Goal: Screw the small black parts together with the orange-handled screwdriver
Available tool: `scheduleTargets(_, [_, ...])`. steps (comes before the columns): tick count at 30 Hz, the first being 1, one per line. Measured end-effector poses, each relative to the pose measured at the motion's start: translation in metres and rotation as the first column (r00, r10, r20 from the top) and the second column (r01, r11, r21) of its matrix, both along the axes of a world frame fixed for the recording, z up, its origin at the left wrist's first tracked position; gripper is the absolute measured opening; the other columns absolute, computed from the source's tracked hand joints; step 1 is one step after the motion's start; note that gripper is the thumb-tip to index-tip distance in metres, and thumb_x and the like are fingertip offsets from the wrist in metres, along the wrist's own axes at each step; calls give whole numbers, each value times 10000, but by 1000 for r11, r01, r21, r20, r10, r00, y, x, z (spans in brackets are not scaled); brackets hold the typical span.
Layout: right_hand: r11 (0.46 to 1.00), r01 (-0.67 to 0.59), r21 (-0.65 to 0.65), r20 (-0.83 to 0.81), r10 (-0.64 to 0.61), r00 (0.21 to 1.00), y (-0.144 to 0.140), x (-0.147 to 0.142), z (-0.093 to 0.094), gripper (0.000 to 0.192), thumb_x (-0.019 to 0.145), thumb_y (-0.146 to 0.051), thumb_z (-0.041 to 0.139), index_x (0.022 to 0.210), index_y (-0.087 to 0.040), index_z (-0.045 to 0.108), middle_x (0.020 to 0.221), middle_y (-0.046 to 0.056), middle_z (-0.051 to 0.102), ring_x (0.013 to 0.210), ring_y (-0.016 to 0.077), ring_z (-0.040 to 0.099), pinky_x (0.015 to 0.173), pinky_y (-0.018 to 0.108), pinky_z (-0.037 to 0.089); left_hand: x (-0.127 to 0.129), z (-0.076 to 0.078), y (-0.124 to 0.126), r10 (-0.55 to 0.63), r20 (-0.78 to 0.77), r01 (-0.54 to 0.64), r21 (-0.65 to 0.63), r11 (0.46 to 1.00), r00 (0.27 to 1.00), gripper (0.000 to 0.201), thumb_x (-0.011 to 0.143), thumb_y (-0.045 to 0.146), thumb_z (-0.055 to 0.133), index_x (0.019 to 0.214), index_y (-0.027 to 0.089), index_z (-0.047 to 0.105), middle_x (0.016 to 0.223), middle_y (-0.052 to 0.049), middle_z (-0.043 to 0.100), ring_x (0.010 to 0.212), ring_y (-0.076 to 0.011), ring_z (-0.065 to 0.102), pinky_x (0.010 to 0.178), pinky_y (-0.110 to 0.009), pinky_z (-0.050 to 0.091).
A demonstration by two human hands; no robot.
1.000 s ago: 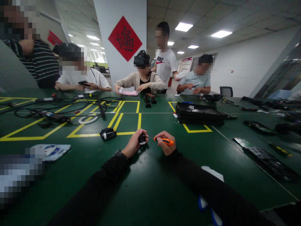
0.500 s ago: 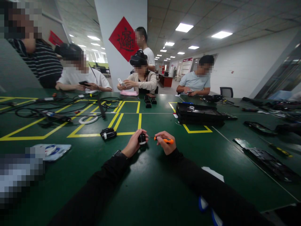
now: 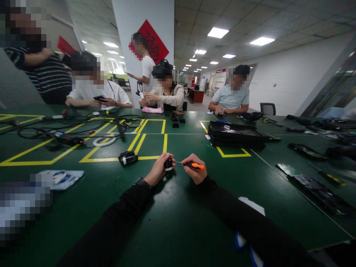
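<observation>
My left hand [image 3: 157, 171] grips a small black part [image 3: 168, 164] and holds it upright on the green table [image 3: 172, 218]. My right hand [image 3: 194, 170] holds an orange-and-black screwdriver [image 3: 194, 166] level, with its thin tip pointing left and touching the black part. Both my arms are in black sleeves. A similar black part with a white label [image 3: 127, 158] lies on the table to the left of my left hand.
Yellow tape squares [image 3: 151, 142] mark the table. A tangle of cables [image 3: 72, 128] lies at far left, a black flat case [image 3: 235, 134] at centre right, dark panels [image 3: 314, 183] at right. Several people sit or stand at the far edge. A white-blue item [image 3: 62, 178] lies near left.
My hands have stayed almost still on the part, with the screwdriver turned slightly. A standing person behind the table has walked from right to left.
</observation>
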State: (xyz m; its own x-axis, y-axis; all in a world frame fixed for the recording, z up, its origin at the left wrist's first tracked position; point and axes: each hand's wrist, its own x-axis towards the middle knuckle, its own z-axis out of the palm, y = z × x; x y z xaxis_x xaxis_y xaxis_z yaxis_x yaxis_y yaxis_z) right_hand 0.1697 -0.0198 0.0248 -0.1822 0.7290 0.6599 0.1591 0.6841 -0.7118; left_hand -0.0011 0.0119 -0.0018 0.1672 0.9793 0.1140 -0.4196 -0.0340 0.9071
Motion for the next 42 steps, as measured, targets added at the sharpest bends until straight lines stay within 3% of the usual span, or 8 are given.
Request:
scheduleTargets(6, [981,-72,-180,-139,47,989,4,-2,-5,145,751,-254,489,853,-173,556,560,-30,498,457,88,445,460,216,360,1,1,0,-5,-24,5,2,1000,1000,223,763,369,512,855,165,512,742,-12,563,601,-109,573,566,-230,461])
scheduleTargets(12, [998,-21,-66,-64,16,998,4,0,-2,88,687,-246,570,701,-162,594,708,23,562,622,121,509,585,252,408,-1,-2,2,-1,5,1,1,1000,1000,249,782,397,475,855,163,518,745,-17,566,607,-114,576,575,-236,463])
scheduleTargets(16, [972,-92,-216,-145,61,988,2,0,-3,204,779,-301,448,850,-163,581,594,-6,530,457,84,452,432,211,356,-2,-3,3,-3,24,3,-5,1000,1000,266,788,405,465,865,156,519,748,-24,567,618,-121,578,588,-249,468])
scheduleTargets(19, [952,-125,-279,-181,76,981,3,-1,-5,179,751,-282,477,873,-167,537,513,-40,491,385,72,410,370,188,309,-1,-2,2,2,34,-1,-13,1000,999,267,787,401,468,865,151,521,748,-28,570,613,-120,578,588,-252,472])
scheduleTargets(24, [974,-116,-195,-178,81,981,5,0,-6,119,666,-236,555,756,-162,525,638,-9,533,463,72,426,425,197,331,0,1,-1,24,36,-22,-43,999,999,270,782,398,472,855,143,527,737,-32,577,593,-117,577,577,-250,473])
scheduleTargets(30, [975,-58,-214,-175,20,984,6,-1,-6,155,766,-294,467,770,-162,548,563,-27,470,441,73,397,441,208,322,0,-1,0,8,30,-7,-15,1000,1000,266,783,399,472,860,149,520,745,-27,565,604,-115,575,580,-249,471])
scheduleTargets(35, [982,48,-182,-170,-79,982,8,-2,-6,165,679,-256,583,808,-166,533,646,-20,500,528,85,455,499,207,364,0,-2,1,29,-14,-29,13,999,999,216,726,313,576,867,166,504,749,-8,553,607,-106,572,572,-233,464])
scheduleTargets(42, [988,57,-143,-155,-79,985,10,0,-4,136,639,-257,635,711,-165,566,674,-4,518,604,107,493,578,236,406,1,-2,2,77,-18,-77,0,997,997,222,701,281,597,863,177,486,759,-6,568,615,-100,577,575,-224,465])
